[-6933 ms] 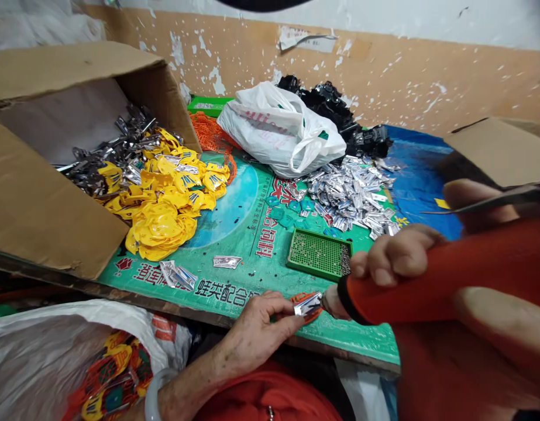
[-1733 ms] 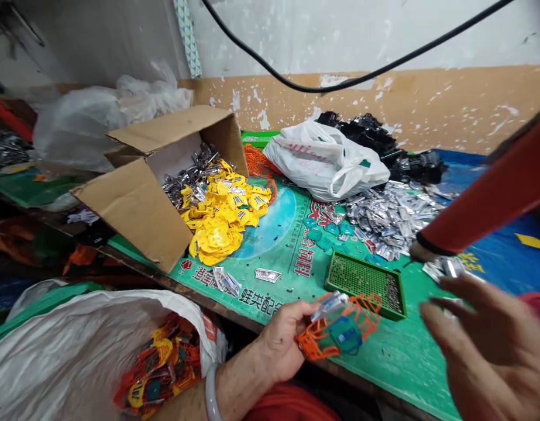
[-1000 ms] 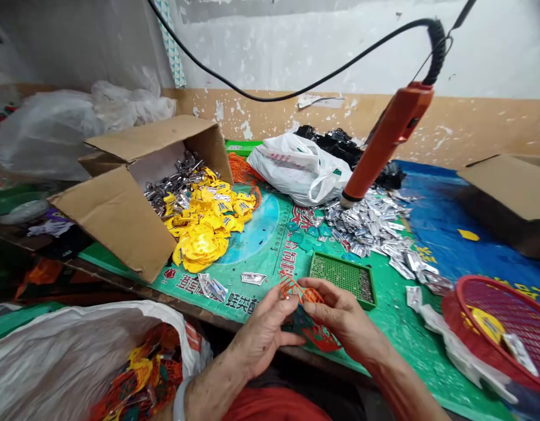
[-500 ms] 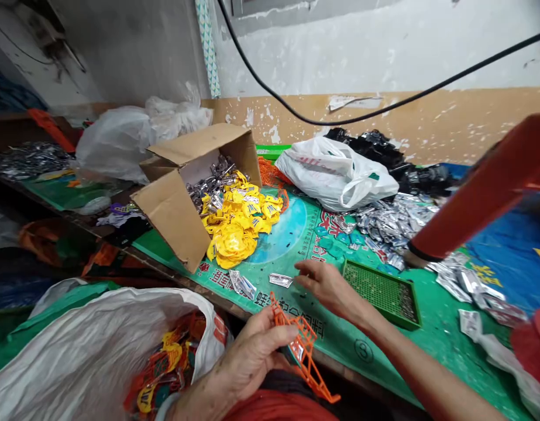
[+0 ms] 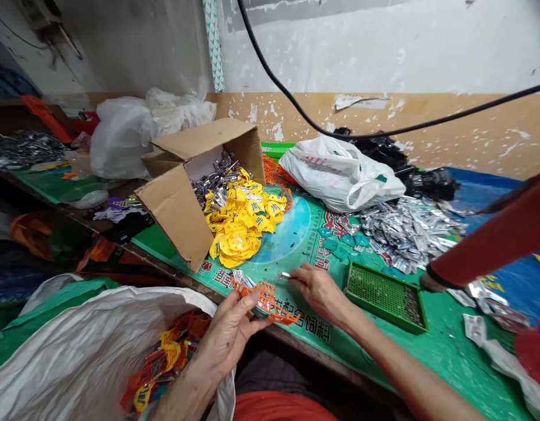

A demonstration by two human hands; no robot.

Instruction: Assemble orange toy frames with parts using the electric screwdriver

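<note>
My left hand grips an orange plastic lattice piece above the table's front edge, thumb on top. A printed silvery panel shows in the middle of the piece. To its right, my right hand pinches a small silvery printed strip, seen nearly edge-on, just over the green table cover. Another silvery strip lies behind the orange piece, partly hidden by it. Yellow plastic pieces with printed panels spill from a cardboard box lying on its side.
A green perforated tray sits right of my right hand. Silvery strips are heaped behind it, near a white plastic bag. Another person's red sleeve reaches in from the right. A white sack with colourful pieces stands lower left.
My right hand has picked up the strip that lay on the table. My left hand has raised the orange piece and moved it leftward, turning it flatter.
</note>
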